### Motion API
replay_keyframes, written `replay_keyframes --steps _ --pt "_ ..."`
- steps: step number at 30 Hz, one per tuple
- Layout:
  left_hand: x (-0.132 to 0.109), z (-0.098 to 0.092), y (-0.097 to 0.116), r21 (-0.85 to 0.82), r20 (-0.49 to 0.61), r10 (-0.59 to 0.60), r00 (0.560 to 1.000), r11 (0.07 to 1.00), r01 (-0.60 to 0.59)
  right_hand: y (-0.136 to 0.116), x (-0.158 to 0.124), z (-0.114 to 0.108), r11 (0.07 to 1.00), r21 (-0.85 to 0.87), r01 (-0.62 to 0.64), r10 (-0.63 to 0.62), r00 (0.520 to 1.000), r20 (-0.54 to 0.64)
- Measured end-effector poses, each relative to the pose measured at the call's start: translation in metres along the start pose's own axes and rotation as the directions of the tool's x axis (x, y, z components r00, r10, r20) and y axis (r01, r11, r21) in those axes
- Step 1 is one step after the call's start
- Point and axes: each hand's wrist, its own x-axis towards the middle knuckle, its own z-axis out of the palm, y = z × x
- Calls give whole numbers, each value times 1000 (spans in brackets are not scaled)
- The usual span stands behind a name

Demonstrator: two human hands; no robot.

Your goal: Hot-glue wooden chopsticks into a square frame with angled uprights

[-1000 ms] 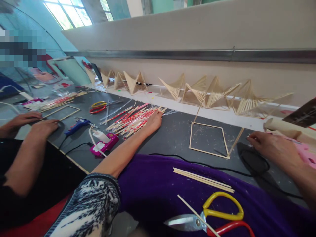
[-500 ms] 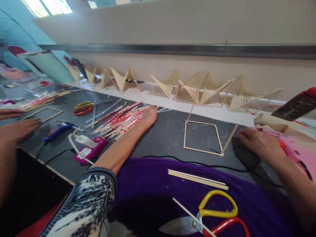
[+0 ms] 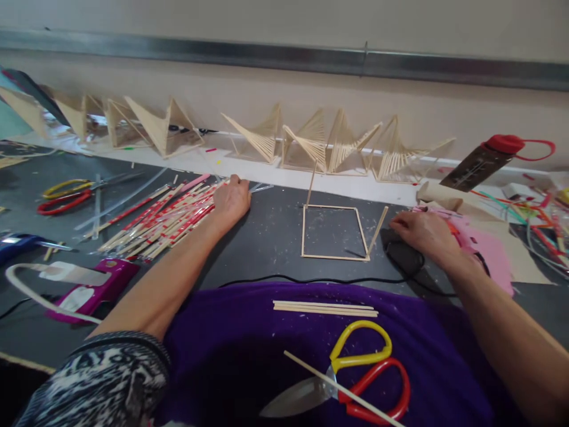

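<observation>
My left hand [image 3: 232, 201] rests at the right end of a pile of thin wooden sticks in red-and-clear wrappers [image 3: 160, 222]. Its fingers are curled, and what they grip is hidden. Right of the square stick frame [image 3: 336, 258], my right hand [image 3: 424, 234] has its fingers closed beside a dark patch on the table; anything inside them is hidden. Two sticks rise from opposite corners of the frame. Several bare sticks [image 3: 326, 309] lie on purple cloth [image 3: 213, 356] in front of me. Large scissors [image 3: 331, 379] with yellow and red handles are there too, a stick across them.
Twisted stick models [image 3: 258, 139] stand in a row along the wall. A dark bottle [image 3: 484, 160] with a red cap leans at right, behind pink material [image 3: 493, 255]. At left are a magenta power strip [image 3: 100, 290], a blue glue gun [image 3: 18, 246] and second scissors [image 3: 66, 198]. A black cable [image 3: 311, 280] crosses the table.
The view has swung to the right, showing more of the bottle and the right side. The other person's hands at left have left the view. Both my hands stay about where they were.
</observation>
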Motion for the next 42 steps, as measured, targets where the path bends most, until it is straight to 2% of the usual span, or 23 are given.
replay_keyframes --steps 2,5,7,10,14,21,30,37,42 --pt "-5 -2 22 -81 -26 92 995 992 -94 -8 5 -2 1000 9 7 -7 1000 1" --pt "-10 -1 58 -240 40 231 972 947 -215 -21 17 -1 999 36 -2 2 1000 -9" --pt "-10 1 77 -320 71 259 963 921 -224 -30 24 3 998 65 -3 2 1000 21" --pt "-8 5 91 -405 88 225 971 898 -171 -43 29 10 996 93 -13 7 998 70" --pt "-9 9 98 -451 94 226 970 878 -161 -57 28 15 993 109 -48 36 993 109" --pt "-12 14 101 -462 68 236 969 869 -179 -69 28 21 986 114 -119 108 989 98" --pt "-11 13 103 -493 41 242 970 849 -190 -65 24 21 967 157 -199 195 980 36" --pt "-9 15 108 -458 9 240 971 864 -209 -62 22 19 967 140 -211 201 976 81" --pt "-6 14 108 -457 25 245 969 865 -207 -63 21 17 968 114 -225 212 970 117"
